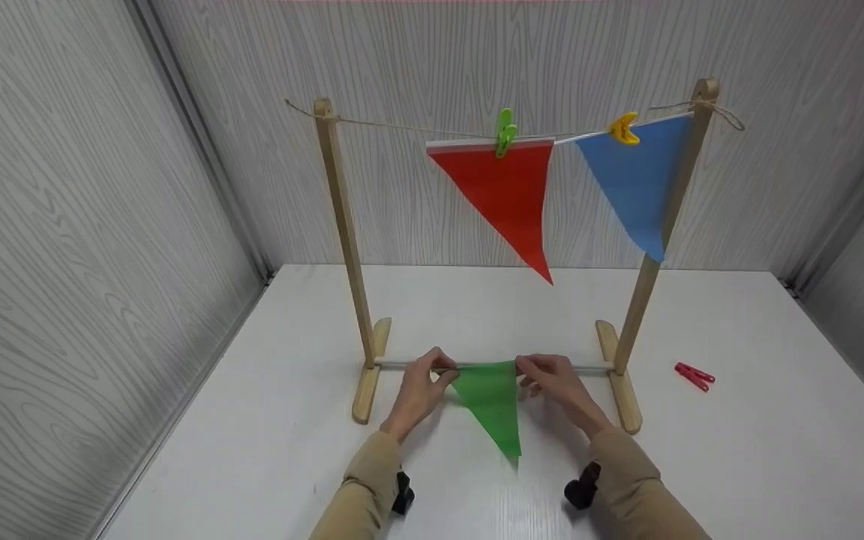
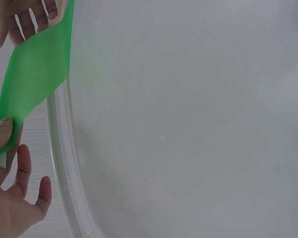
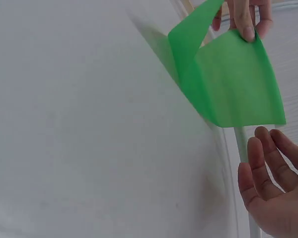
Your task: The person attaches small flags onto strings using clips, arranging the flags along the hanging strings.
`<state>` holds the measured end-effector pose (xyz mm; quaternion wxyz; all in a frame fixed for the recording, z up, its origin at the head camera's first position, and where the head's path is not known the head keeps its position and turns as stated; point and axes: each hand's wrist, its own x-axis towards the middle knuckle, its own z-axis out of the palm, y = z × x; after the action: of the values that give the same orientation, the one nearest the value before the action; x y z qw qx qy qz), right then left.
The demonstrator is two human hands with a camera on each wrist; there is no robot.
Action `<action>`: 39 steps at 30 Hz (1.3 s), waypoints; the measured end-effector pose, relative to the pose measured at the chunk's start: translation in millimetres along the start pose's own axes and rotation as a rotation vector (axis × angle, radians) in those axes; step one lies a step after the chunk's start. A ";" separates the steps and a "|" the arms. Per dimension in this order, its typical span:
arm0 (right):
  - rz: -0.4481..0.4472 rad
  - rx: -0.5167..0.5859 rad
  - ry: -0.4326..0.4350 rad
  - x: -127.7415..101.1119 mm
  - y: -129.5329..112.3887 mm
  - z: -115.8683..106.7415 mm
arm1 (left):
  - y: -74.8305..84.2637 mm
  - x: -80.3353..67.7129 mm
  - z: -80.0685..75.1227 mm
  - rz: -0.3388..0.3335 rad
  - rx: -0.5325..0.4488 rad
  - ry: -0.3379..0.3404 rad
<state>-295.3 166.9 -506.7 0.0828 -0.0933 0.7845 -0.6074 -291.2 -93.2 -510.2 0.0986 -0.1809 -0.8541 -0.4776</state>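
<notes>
A green triangular pennant point(image 1: 493, 401) hangs point-down low over the white table, in front of the stand's bottom rod. My left hand point(image 1: 421, 386) pinches its upper left corner; in the left wrist view the thumb point(image 2: 4, 133) presses on the green sheet. At the upper right corner is my right hand point(image 1: 561, 386). The right wrist view shows that hand's relaxed fingers point(image 3: 262, 168) just beside the corner, with the thumb apart from them. In this view the pennant point(image 3: 238, 84) bends into a fold.
Behind stands a wooden frame point(image 1: 346, 225) with a string point(image 1: 402, 127) tied across. From it hang a red pennant point(image 1: 514, 191) under a green clothespin point(image 1: 505, 133) and a blue pennant point(image 1: 636, 176) under a yellow clip point(image 1: 624, 128). A red clothespin point(image 1: 694, 376) lies at right.
</notes>
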 end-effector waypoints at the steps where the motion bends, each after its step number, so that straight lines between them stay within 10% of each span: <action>1: 0.007 0.002 0.018 0.9 -0.9 0.6 | 0.3 0.7 0.6 0.005 0.003 0.004; 20: 0.028 0.140 0.072 2.5 -6.0 7.0 | 2.4 0.2 4.9 0.055 0.007 0.007; 39: -0.043 0.082 0.252 -5.1 -6.1 -1.7 | -5.1 -1.5 3.6 -0.365 -0.477 -0.062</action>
<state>-290.5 168.3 -500.3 -0.0256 -0.0299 0.7609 -0.6476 -291.9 -93.0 -516.5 -0.0604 -0.0570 -0.7387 -0.6689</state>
